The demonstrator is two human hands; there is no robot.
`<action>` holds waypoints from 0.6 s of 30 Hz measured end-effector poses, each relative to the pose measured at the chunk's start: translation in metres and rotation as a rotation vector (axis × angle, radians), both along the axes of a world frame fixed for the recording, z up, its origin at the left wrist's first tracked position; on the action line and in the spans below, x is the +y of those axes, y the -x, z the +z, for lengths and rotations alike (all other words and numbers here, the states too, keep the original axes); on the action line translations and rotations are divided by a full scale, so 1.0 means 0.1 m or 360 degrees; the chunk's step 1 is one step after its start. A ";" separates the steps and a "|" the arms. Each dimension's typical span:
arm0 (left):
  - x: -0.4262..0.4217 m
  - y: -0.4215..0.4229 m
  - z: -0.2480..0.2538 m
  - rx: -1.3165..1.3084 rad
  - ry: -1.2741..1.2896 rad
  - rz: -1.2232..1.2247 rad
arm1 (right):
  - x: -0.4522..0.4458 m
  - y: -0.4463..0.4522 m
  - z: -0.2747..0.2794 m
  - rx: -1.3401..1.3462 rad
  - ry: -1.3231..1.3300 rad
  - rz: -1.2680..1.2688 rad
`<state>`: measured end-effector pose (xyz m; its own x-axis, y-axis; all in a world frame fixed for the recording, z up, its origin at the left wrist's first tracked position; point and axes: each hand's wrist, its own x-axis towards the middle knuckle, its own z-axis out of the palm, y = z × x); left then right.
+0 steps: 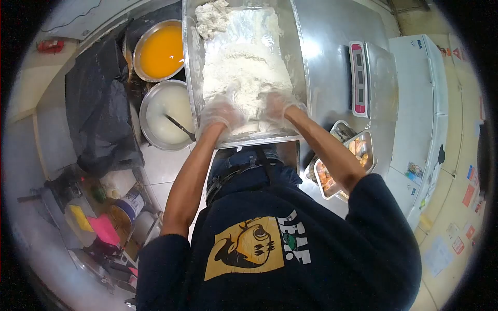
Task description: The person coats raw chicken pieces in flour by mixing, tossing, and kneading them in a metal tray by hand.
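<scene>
A deep metal tray point(304, 62) holds a bed of white flour point(249, 65). My left hand point(224, 111), in a clear plastic glove, is down in the flour at the tray's near left. On the near right, my right hand point(280, 103) wears the same kind of glove and also reaches into the flour. Flour and motion blur hide the fingers of both hands, so whether they grip anything does not show. Clumpy flour-coated pieces point(211, 19) lie heaped in the far left corner of the tray.
Left of the tray stand a bowl of orange liquid point(162, 51) and a bowl of whitish liquid point(167, 115) with a dark-handled utensil point(179, 126). A pink-edged scale point(358, 78) sits on the steel table point(329, 31). Metal containers of food pieces point(359, 147) are below my right forearm.
</scene>
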<state>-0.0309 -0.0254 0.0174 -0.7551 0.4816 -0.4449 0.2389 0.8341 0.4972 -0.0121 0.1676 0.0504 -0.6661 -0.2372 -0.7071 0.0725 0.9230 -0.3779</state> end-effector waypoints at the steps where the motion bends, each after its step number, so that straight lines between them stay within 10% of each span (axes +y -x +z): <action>1: 0.04 -0.07 0.22 -0.0162 0.0154 0.0175 | -0.03 -0.09 0.09 0.0011 -0.0155 0.0018; 5: 0.17 -0.19 -0.35 0.0293 0.0406 0.0080 | -0.16 -0.32 -0.73 0.0362 -0.0389 -0.0174; 7: 0.19 -0.10 -0.54 -0.0181 -0.0055 0.0058 | -0.03 -0.27 -1.18 0.0521 -0.0006 -0.0442; 12: 0.15 0.12 -0.25 -0.0758 0.0260 -0.0451 | 0.23 -0.03 -0.30 0.0038 -0.0007 0.0016; 18: 0.31 -0.29 -0.45 0.0219 0.0505 -0.0026 | -0.35 -0.33 -0.51 0.0263 -0.0627 -0.0056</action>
